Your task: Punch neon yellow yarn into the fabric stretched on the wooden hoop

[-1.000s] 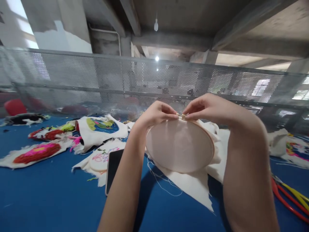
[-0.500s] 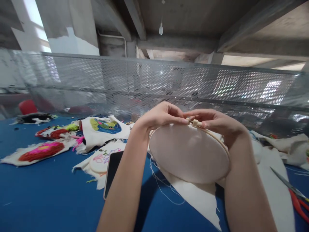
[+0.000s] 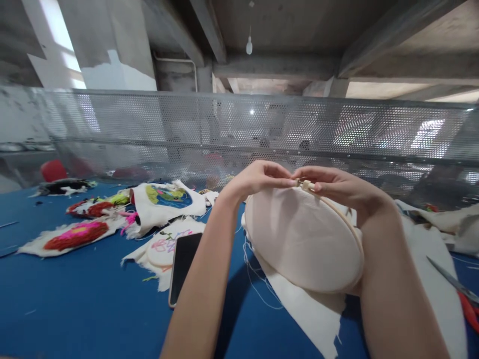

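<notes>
A round wooden embroidery hoop (image 3: 303, 239) with plain cream cloth stretched in it is held up, tilted, above the blue table (image 3: 75, 304). At the hoop's top edge my left hand (image 3: 258, 180) pinches the rim beside the small metal screw clamp (image 3: 307, 185). My right hand (image 3: 337, 187) pinches that clamp from the other side. Loose cloth hangs from the hoop down to the table, with a few thread ends trailing.
A dark phone (image 3: 184, 262) lies on the table left of my left forearm, on a small stitched hoop piece (image 3: 159, 247). Several colourful embroidered cloths (image 3: 75, 234) lie at the left. Scissors with red handles (image 3: 458, 294) rest at the right. A perforated metal screen (image 3: 239, 129) runs behind the table.
The hoop has shifted right and lower and tilted more. My right hand has dropped from an arched pose to lie flatter at the clamp. Both hands stay pinched at the top.
</notes>
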The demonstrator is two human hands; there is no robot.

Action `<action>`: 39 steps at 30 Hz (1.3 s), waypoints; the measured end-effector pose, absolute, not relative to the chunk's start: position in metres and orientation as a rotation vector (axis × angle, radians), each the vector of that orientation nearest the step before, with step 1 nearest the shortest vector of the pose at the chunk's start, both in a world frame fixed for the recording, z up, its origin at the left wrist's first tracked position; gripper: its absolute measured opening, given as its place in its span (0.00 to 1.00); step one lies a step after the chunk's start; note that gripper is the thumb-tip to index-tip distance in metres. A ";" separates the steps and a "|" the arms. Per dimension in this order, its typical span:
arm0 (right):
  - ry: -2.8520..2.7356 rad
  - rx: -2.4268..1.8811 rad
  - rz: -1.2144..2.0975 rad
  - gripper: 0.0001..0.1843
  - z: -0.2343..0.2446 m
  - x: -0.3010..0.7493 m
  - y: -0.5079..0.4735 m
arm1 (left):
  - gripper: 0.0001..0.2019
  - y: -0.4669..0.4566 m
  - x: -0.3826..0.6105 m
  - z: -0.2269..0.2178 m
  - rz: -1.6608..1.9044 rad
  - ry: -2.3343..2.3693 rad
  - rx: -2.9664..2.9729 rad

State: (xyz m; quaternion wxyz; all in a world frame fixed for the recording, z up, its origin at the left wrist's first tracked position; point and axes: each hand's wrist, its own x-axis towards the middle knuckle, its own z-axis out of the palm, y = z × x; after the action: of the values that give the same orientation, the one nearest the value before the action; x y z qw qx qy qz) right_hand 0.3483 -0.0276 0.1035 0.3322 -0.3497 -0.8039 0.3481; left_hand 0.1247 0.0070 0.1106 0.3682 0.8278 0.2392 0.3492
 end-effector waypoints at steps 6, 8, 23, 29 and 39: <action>-2.053 -0.906 0.930 0.21 0.102 0.339 -0.030 | 0.14 0.005 0.080 0.125 1.240 1.081 1.965; -2.069 -0.984 0.834 0.21 0.104 0.341 -0.033 | 0.14 0.008 0.063 0.127 1.222 1.094 1.984; -1.927 -1.483 0.643 0.22 0.130 0.376 -0.083 | 0.14 0.070 0.027 0.073 0.848 1.132 1.926; -2.006 -1.301 0.653 0.19 0.116 0.372 -0.066 | 0.12 0.104 0.013 0.043 0.768 1.413 2.057; -2.145 -1.219 0.629 0.18 0.120 0.370 -0.051 | 0.18 0.110 0.058 -0.030 0.248 1.357 2.535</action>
State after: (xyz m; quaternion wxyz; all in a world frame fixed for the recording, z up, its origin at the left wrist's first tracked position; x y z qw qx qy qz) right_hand 0.3699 -0.0507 0.1201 0.2935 -0.4577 -0.8053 0.2362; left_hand 0.0579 0.1105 -0.0302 0.1275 0.8712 0.4665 0.0851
